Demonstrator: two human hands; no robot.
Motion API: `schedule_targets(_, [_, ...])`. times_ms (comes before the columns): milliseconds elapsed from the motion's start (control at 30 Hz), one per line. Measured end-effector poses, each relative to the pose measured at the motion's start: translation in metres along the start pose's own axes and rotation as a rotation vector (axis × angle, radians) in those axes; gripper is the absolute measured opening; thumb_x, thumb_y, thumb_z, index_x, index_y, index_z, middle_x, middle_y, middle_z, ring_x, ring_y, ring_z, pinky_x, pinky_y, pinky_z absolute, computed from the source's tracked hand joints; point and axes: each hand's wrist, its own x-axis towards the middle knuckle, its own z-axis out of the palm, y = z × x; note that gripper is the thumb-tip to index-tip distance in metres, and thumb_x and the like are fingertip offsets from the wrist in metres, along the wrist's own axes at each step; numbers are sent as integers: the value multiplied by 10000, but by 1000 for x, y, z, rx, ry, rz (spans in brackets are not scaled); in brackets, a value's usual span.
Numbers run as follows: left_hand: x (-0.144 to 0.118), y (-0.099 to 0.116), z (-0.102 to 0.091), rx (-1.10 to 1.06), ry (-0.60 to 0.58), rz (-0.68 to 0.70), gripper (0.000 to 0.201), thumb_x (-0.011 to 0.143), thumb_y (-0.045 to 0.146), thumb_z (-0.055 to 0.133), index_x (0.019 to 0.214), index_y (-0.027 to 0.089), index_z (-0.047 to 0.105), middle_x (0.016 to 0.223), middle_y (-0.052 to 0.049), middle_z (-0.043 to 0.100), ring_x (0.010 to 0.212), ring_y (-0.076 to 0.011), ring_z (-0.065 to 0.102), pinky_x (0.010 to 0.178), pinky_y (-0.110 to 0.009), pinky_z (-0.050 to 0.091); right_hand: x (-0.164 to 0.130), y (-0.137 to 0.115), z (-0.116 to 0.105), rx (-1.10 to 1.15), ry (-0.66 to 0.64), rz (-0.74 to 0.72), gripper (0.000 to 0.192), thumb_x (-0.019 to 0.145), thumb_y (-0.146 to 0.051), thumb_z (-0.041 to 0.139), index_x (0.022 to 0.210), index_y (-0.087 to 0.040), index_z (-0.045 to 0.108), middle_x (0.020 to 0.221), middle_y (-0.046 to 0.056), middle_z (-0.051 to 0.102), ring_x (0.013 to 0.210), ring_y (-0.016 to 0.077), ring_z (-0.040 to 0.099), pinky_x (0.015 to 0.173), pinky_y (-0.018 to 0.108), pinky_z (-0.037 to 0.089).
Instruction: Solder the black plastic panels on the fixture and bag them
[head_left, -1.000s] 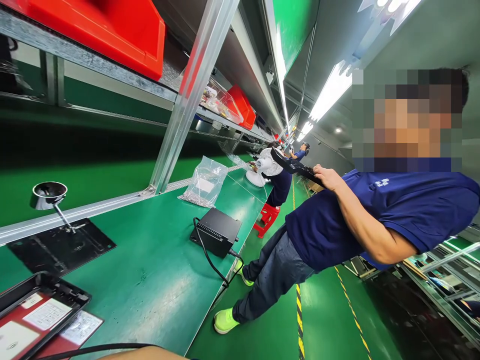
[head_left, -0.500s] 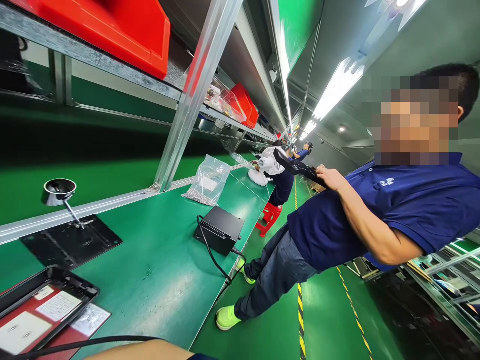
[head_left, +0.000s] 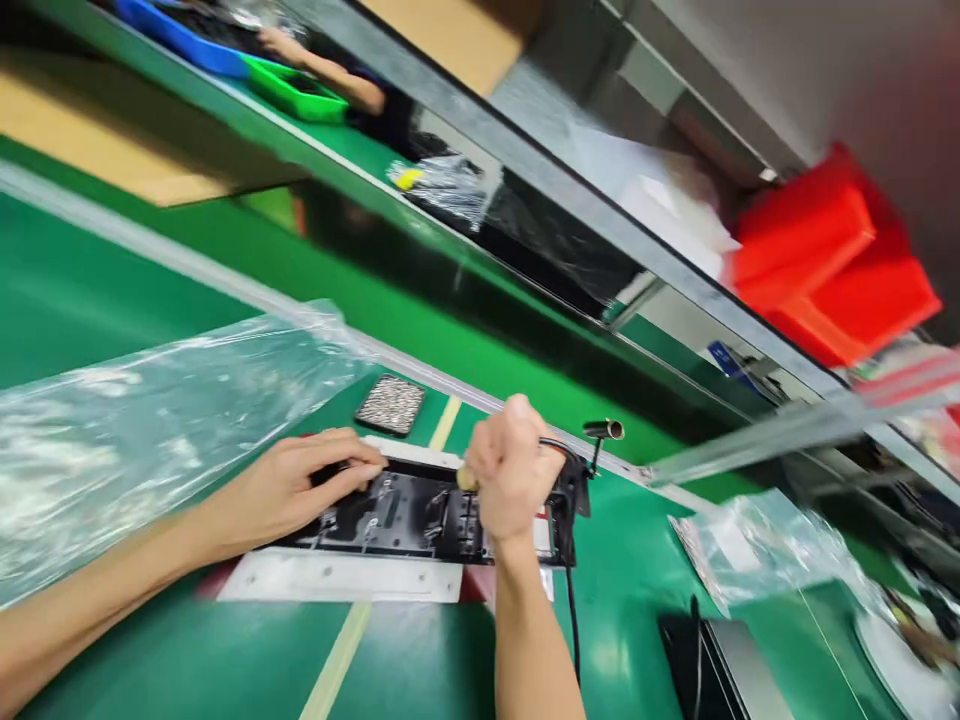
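Observation:
A long black plastic housing (head_left: 405,515) lies on the green bench, its inside facing up with small clips and ribs showing. A white strip with holes (head_left: 337,577) and red edges show beneath it. At the housing's left part is my left hand (head_left: 307,490), thumb and forefinger brought together over its far side; whatever they pinch is hidden. My right hand (head_left: 517,470) is closed in a fist above the right part. A yellowish bit shows at its left side and a black cable (head_left: 574,610) runs by it; blur hides what it grips.
A dark square tray of small screw-like parts (head_left: 390,404) sits behind the housing. Clear plastic sheeting (head_left: 172,410) spreads left. To the right are a bagged batch of parts (head_left: 750,545), a black box (head_left: 724,665) and a metal cup on a stand (head_left: 604,430). Red bins (head_left: 817,260) stand on the shelf.
The view has swung from the aisle and a standing co-worker to the bench in front. Both my hands now show at the housing; before, only part of a forearm did.

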Motion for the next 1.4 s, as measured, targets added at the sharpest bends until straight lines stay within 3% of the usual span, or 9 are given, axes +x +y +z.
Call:
schedule_targets(100, [5,3,3,-78,3,-33,316,1108,436,505,1105,230,745,1024,-14,743,905,-151,664,839,-253,483,1,-2,2,154,-10,38,620,994,-579,605,559,-239,324,431,-89,275,353,60,232,322,203,205])
schedule_targets(333, [6,7,4,-124,-5,-52,363,1104,457,489,1092,219,762,961,-34,720,860,-157,642,807,-284,469,1,-9,-2,112,19,13,568,987,-448,626,563,-222,323,432,-89,281,362,56,252,334,179,250])
schedule_targets(1400, [5,6,4,-153,-1,-43,303,1110,439,513,1091,246,745,922,7,681,825,-128,600,819,-292,410,-1,-11,1,155,13,-20,531,974,-356,628,554,-206,339,425,-80,290,356,49,254,331,172,265])
